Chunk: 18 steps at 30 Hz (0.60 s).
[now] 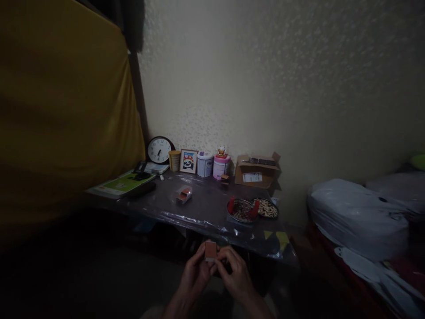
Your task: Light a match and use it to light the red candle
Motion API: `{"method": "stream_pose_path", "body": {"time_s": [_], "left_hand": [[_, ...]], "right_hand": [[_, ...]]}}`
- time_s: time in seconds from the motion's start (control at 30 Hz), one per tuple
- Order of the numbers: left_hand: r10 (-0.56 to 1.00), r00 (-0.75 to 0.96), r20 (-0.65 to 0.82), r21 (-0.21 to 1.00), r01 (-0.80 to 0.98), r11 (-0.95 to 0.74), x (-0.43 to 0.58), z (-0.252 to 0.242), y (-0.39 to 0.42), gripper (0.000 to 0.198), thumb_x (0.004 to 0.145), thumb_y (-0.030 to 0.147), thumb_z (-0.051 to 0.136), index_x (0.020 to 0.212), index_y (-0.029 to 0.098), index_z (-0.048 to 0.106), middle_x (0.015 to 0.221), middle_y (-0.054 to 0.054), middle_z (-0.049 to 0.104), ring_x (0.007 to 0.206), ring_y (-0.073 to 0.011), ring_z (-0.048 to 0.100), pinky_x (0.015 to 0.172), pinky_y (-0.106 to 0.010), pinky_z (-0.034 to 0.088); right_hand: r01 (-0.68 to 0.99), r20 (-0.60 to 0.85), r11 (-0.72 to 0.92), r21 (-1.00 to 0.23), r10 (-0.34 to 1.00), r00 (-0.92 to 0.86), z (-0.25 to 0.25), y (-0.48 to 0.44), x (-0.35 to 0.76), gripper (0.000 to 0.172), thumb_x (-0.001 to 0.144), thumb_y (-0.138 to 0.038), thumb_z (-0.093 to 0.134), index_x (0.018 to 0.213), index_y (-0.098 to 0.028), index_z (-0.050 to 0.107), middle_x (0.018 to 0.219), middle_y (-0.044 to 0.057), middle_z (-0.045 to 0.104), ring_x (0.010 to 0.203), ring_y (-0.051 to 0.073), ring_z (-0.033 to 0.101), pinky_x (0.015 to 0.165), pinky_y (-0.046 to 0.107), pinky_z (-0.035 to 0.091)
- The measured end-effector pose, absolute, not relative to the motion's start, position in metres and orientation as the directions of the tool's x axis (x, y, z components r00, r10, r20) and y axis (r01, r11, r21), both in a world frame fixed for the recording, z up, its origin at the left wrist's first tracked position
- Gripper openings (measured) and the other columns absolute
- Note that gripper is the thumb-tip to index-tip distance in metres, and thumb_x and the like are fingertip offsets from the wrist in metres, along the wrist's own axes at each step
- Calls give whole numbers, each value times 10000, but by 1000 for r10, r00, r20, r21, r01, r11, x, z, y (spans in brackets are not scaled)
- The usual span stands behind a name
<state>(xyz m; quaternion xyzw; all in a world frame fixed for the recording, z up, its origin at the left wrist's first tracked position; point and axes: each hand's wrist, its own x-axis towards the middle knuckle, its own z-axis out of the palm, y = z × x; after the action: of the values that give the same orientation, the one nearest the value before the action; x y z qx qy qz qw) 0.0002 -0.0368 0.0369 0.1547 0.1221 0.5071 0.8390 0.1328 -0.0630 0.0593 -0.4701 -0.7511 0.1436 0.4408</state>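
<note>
Just in front of the table's near edge, my left hand (195, 271) is closed around a small reddish-brown matchbox (210, 250). One pale end of the box faces down toward me. My right hand (235, 270) pinches at the box's lower right corner with thumb and forefinger. Beyond the hands, a round tray (241, 220) holds dark reddish bits and two red pieces. Beside it a second round tray (277, 214) carries many matchsticks. More matchboxes (184, 194) lie in clear wrap at the table's middle.
The table (206, 206) has a clear plastic cover. Along its back stand a clock (160, 149), a yellow cup (174, 161), a framed panda picture (188, 161), two canisters (205, 165) and a cardboard box (254, 175). A yellow curtain (66, 97) hangs left; white bags (358, 217) lie right.
</note>
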Motion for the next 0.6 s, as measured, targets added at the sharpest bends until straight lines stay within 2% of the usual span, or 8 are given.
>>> {"method": "stream_pose_path", "body": {"time_s": [0.17,0.3,0.5,0.6], "left_hand": [[903,428,-32,451,-801,395,0,35,-35,186,771,256,541,922,180,619,935,-59,641,831,-173,588,751,-294,432],[950,310,-27,563,-781,270,0,33,-34,177,725,260,592,878,183,633,890,-32,622,798,-150,557,699,-255,416],[978,206,-40,726,-667,170,1,40,-38,269,744,346,566,988,235,593,903,-17,604,818,-161,558,707,-270,415],[981,189,-35,774,-616,146,2,38,-37,293,722,373,587,975,227,603,880,-21,621,795,-162,565,703,-269,415]], "right_hand": [[573,591,560,-598,792,-157,62,-64,131,94,810,-161,485,738,-212,519,749,11,564,719,137,558,652,222,434],[587,585,544,-599,798,-142,62,-63,131,101,799,-152,494,720,-210,516,738,7,561,692,133,553,633,218,430],[582,578,523,-623,809,-109,60,-62,135,97,797,-155,495,715,-206,508,743,6,556,679,129,543,618,220,424],[582,577,515,-629,811,-94,61,-61,137,101,802,-164,494,711,-207,505,731,3,553,690,133,542,627,223,423]]}}
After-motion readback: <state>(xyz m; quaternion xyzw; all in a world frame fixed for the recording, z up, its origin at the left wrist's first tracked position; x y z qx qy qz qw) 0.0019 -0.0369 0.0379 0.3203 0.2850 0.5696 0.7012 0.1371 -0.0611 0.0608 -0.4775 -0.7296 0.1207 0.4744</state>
